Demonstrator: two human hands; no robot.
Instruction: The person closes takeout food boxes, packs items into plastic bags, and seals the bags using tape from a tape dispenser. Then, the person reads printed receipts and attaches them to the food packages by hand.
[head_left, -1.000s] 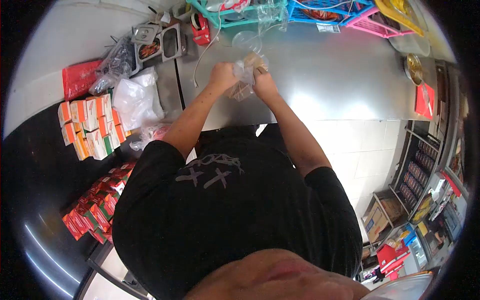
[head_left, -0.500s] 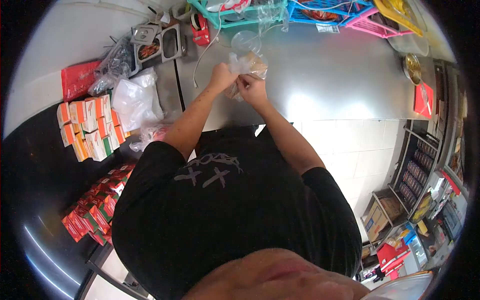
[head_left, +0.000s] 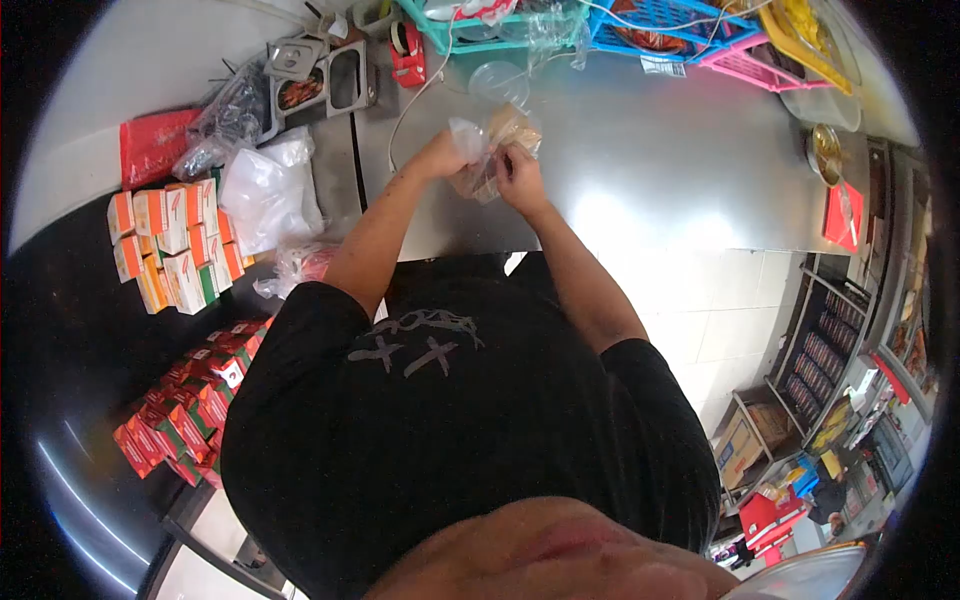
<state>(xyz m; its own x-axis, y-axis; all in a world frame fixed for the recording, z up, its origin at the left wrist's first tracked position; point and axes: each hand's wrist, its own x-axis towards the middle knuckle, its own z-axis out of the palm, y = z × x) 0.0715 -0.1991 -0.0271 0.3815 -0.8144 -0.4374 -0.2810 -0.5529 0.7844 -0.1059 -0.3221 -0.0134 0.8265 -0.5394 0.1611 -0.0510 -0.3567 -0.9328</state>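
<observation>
Over the steel counter (head_left: 640,170), both hands work at a clear plastic bag (head_left: 487,180) with something light brown inside that I cannot name. My left hand (head_left: 443,157) is closed on the bag's left side, where a whitish crumpled edge stands up past the fingers. On the other side, my right hand (head_left: 521,180) pinches the bag with bent fingers, just below its brown contents. A round clear plastic lid or tub (head_left: 498,84) lies on the counter just beyond the bag.
Teal (head_left: 500,35), blue (head_left: 640,35) and pink (head_left: 765,68) baskets line the back. Left are steel food pans (head_left: 347,80), a red tape dispenser (head_left: 407,55), white plastic bags (head_left: 265,200) and orange-white boxes (head_left: 180,240). A metal bowl (head_left: 826,153) stands far right.
My hands have moved slightly apart, the right one shifting right and a little lower. The bag looks more spread out between them. The whole view has shifted slightly.
</observation>
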